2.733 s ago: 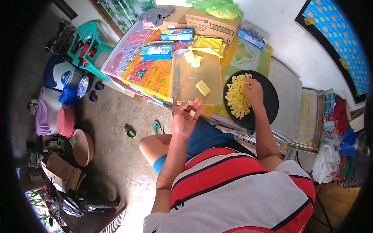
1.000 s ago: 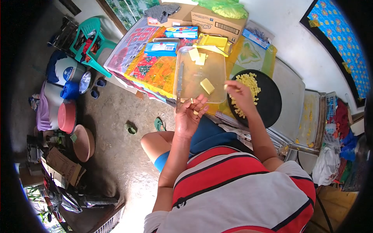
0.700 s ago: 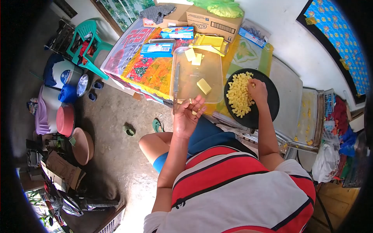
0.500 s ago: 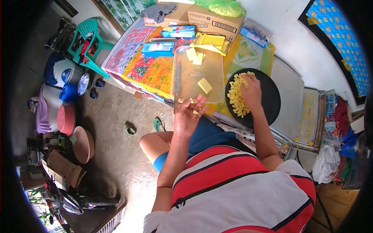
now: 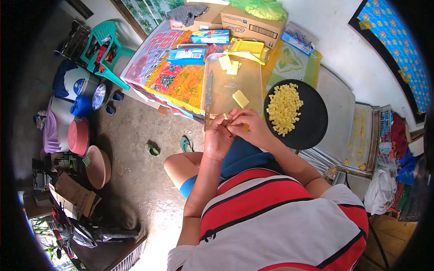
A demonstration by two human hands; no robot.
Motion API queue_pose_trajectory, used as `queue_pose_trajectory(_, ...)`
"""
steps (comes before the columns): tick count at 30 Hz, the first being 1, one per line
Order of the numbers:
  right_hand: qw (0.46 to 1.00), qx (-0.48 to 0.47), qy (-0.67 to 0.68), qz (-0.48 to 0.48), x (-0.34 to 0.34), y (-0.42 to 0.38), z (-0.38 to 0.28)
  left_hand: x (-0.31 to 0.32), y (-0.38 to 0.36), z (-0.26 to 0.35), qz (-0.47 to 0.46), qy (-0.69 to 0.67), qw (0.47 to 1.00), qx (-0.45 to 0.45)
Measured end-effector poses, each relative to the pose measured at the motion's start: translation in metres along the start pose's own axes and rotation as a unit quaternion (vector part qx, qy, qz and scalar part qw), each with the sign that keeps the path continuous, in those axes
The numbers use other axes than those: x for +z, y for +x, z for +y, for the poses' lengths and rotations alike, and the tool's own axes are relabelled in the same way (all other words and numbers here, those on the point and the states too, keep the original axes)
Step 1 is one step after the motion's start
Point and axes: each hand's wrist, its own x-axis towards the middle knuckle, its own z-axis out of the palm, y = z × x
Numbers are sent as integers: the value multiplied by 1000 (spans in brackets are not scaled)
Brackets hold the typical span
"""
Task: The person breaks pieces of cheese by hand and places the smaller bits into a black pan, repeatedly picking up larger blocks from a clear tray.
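Note:
My left hand (image 5: 218, 141) is palm up in front of the tray, fingers curled, with a small yellow cheese cube (image 5: 225, 116) at its fingertips. My right hand (image 5: 251, 126) meets it, fingertips pinched together against the left fingers; what they hold is hidden. Right of my hands, a round black pan (image 5: 314, 128) carries a heap of yellow cheese cubes (image 5: 284, 108). A clear plastic tray (image 5: 248, 81) holds a cheese block (image 5: 240, 99) and cheese slabs (image 5: 232, 67). A knife (image 5: 208, 95) lies along the tray's left side.
Blue boxes (image 5: 186, 56) and a yellow slicer-like rack (image 5: 246, 49) stand behind the tray. Farther back are a cardboard carton (image 5: 246, 27) and a blue-white box (image 5: 298, 40). Metal trays (image 5: 334, 99) lie to the right. A green chair (image 5: 106, 54) is at the left.
My right hand has left the cheese cubes in the pan and moved left to my left hand. My left hand has stayed nearly in place.

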Motion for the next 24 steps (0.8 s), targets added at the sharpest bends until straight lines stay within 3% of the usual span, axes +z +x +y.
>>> queue_pose_trajectory(7,977,121,160,-72,-15,3,-3,6,-3,3,10,0,1000,-7)
queue_pose_trajectory(10,882,247,397,-55,-14,-2,1,4,-3,2,11,5,1000,-2)
queue_pose_trajectory(15,865,315,391,25,-31,-3,25,-1,-3,3,14,-2,1000,7)
queue_pose_trajectory(20,881,336,272,193,-87,-4,72,-11,-3,3,11,-7,1000,10)
queue_pose_trajectory(22,931,273,104,216,-109,-17,131,-11,-2,3,14,-5,1000,8)
queue_pose_trajectory(24,921,321,-96,198,-121,-20,128,-10,0,2,25,1,1000,3)
